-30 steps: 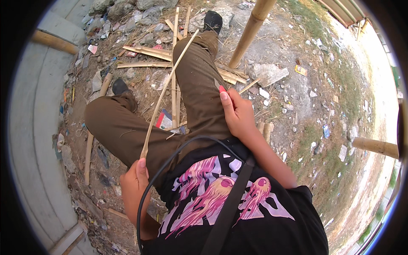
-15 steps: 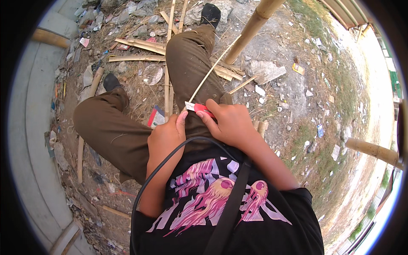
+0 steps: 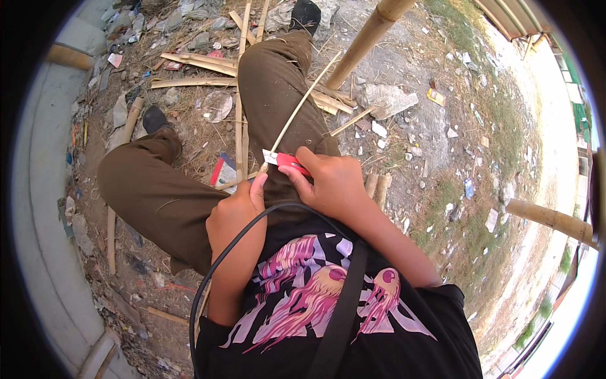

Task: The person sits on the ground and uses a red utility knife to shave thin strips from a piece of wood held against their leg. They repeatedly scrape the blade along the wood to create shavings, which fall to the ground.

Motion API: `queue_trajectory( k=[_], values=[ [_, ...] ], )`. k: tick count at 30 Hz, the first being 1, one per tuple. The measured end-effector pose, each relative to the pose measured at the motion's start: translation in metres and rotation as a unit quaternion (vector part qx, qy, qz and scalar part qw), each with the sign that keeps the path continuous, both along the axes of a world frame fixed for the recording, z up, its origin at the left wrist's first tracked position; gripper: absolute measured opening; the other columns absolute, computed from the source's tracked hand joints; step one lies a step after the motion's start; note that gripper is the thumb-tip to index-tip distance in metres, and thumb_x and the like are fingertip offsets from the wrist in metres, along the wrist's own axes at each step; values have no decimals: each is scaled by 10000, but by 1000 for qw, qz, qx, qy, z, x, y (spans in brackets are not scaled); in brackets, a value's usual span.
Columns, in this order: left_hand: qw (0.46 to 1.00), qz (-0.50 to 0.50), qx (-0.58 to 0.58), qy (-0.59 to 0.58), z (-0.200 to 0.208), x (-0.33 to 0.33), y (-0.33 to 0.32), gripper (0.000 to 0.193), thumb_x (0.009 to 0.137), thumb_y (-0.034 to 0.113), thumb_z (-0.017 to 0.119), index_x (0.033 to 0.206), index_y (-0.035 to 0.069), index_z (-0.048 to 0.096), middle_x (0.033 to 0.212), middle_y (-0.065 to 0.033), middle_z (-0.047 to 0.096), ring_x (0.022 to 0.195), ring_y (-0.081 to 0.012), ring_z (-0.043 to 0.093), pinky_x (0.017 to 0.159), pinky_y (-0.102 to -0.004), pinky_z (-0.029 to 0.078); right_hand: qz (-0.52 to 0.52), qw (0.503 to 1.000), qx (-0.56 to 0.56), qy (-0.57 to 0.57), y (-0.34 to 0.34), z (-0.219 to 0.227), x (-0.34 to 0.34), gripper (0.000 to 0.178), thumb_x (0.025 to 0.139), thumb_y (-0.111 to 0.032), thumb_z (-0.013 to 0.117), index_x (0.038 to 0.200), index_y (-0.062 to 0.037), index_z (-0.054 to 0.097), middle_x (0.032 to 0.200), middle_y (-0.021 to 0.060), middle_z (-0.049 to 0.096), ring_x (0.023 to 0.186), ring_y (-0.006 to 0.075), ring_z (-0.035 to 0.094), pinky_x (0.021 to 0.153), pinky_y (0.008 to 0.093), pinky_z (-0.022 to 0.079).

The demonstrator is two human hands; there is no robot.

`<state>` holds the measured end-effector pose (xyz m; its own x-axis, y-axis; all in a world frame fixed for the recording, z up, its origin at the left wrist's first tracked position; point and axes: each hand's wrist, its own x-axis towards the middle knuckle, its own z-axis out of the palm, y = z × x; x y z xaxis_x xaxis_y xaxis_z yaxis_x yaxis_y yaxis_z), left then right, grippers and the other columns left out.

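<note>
Pinching a long, thin, pale bamboo strip near its lower end with the left hand, above brown cloth trousers; gripping a red-handled knife between thumb and fingers of the right hand, with its flat metal blade across the strip. Facing split tan bamboo slats on littered grey-brown ground.

Grey wall at left; littered dirt ground (sunlit at right).
</note>
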<state>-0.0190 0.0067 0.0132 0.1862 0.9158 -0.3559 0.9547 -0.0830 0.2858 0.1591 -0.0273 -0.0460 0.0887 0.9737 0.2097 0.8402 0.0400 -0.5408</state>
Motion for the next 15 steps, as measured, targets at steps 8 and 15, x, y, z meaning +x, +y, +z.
queue_trajectory(
  k=[8,15],
  values=[
    [998,-28,45,43,8,-9,-15,430,1091,427,489,951,78,698,720,-240,677,721,-475,688,621,-552,526,-29,999,12,-4,-3,-1,-3,380,950,-438,723,792,-117,594,574,94,620,490,315,630,430,414,446],
    [1000,9,-2,17,10,-30,-38,367,1096,340,490,1037,54,713,798,-259,676,768,-478,672,658,-541,506,-36,999,29,-18,-2,-5,-4,399,952,-449,717,786,-111,587,575,89,627,481,305,625,426,411,444]
  ],
)
